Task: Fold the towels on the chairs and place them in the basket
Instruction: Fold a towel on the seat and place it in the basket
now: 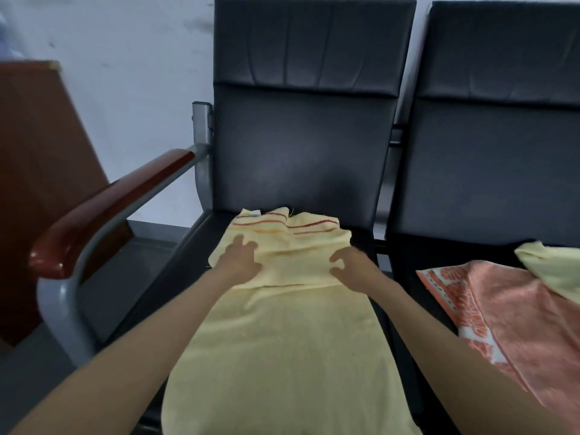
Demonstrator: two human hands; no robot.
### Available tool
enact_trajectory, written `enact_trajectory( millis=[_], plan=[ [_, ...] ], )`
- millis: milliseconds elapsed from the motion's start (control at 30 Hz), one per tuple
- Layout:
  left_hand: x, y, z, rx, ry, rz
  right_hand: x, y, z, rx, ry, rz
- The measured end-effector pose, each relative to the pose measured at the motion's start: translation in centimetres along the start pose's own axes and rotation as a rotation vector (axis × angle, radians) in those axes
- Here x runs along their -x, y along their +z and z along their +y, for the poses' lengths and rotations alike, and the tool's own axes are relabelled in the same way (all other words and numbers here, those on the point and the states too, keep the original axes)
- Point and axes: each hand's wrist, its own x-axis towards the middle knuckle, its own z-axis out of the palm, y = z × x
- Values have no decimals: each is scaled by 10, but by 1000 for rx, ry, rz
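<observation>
A pale yellow towel [282,334] with red and orange stripes at its far end lies lengthwise on the seat of the left black chair [301,146]. Its far part is folded back toward me into a doubled layer. My left hand [240,259] rests flat on the left side of that fold with fingers spread. My right hand [348,265] lies on the fold's right side, fingers loosely bent over the cloth. On the right chair [502,158] lie an orange patterned towel [508,312] and a second pale yellow towel [555,268]. No basket is in view.
A wooden-topped metal armrest [106,208] runs along the left of the chair. A brown wooden panel [37,171] stands farther left against a white wall. Grey floor shows below the armrest.
</observation>
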Motion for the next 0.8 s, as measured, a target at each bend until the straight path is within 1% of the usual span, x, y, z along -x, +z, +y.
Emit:
enact_trajectory(
  millis=[67,133,233,300,367,433,467,533,567,633,700,733,800],
  plan=[
    [26,18,0,-43,43,-5,15,12,-3,61,-55,-132],
    [55,30,1,-106,88,62,30,23,-5,189,-107,-199],
    [93,41,-4,-155,163,134,55,27,-4,326,-84,-205],
    [116,41,-10,-74,201,157,74,27,-4,376,-83,-142],
    [138,37,-17,30,216,108,95,25,-7,269,-155,-96],
    [157,35,-26,139,232,18,120,22,-7,171,-262,-108],
    [167,33,-29,183,238,-40,132,21,-6,156,-300,-141],
    [183,28,-37,198,230,-167,153,20,-1,115,-314,-263],
    [190,28,-42,180,223,-219,160,21,1,88,-298,-324],
    [201,27,-47,150,233,-275,170,20,6,38,-241,-388],
    [207,29,-49,175,228,-252,177,18,8,-5,-182,-377],
    [208,31,-49,222,204,-209,179,19,10,-16,-157,-337],
    [210,34,-48,269,127,-83,184,22,12,9,-154,-177]
  ],
)
